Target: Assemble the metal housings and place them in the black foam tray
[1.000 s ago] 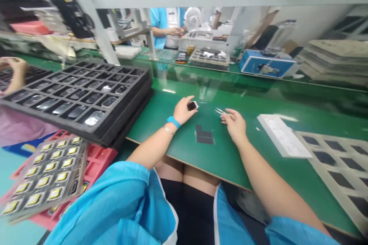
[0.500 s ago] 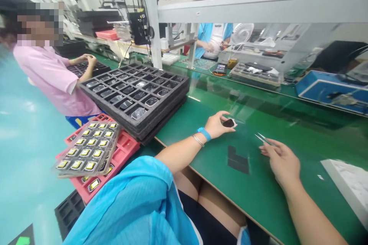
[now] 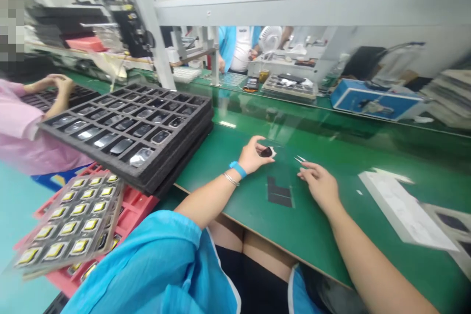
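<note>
My left hand (image 3: 252, 156) is raised a little above the green table, its thumb and fingers closed around a small dark-faced piece with a white edge (image 3: 267, 152). It looks like a watch-sized part, though its exact kind is unclear. To the right, my right hand (image 3: 321, 187) pinches a pair of metal tweezers (image 3: 300, 159). Their tips point up and left toward the piece, apart from it, with nothing visible between them. Below and between the hands lie black rectangular pieces on a clear sheet (image 3: 280, 195).
On the left, a stack of black foam trays (image 3: 176, 152) holds watch-like parts. A clear tray of yellow-and-white parts (image 3: 68, 213) rests on a red tray (image 3: 140, 208). A white block (image 3: 405, 211) lies at right. A co-worker in pink (image 3: 22, 117) sits left.
My view has turned right, so the trays and table things sit further left and more of the white block shows. The tweezers are slightly closer to the piece; both holds are unchanged.
</note>
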The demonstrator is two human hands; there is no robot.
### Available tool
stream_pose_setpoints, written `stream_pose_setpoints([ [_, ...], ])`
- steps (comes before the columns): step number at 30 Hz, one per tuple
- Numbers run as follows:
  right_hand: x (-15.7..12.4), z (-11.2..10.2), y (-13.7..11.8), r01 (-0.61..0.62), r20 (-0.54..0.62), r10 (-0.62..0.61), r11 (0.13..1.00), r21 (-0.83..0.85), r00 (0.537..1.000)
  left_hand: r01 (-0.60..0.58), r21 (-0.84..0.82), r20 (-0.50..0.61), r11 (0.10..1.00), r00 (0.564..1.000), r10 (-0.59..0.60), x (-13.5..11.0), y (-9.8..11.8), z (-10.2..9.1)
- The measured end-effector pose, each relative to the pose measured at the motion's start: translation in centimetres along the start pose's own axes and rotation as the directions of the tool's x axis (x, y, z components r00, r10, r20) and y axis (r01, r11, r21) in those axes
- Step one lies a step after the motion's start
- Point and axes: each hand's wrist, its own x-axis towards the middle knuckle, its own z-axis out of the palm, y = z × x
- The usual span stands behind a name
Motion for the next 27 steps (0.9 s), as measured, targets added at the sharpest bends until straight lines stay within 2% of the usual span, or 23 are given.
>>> stream_pose_setpoints([
  [7, -0.4, -0.1, -1.0, 0.084, 0.037, -0.084, 0.996, 0.006, 0.996, -0.025, 0.021, 0.023, 0.999, 0.999, 0.025, 0.2, -0.2, 0.0],
  [14, -0.5, -0.2, -1.2, 0.078, 0.063, -0.077, 0.997, -0.016, 0.995, -0.042, 0.070, -0.002, 0.997, 0.999, 0.042, 0.2, -0.1, 0.0],
  [27, -0.6, -0.2, -1.3, 0.078, 0.092, -0.077, 0.997, -0.004, 0.993, -0.030, 0.078, 0.023, 0.997, 0.999, 0.028, 0.1, 0.2, 0.0],
])
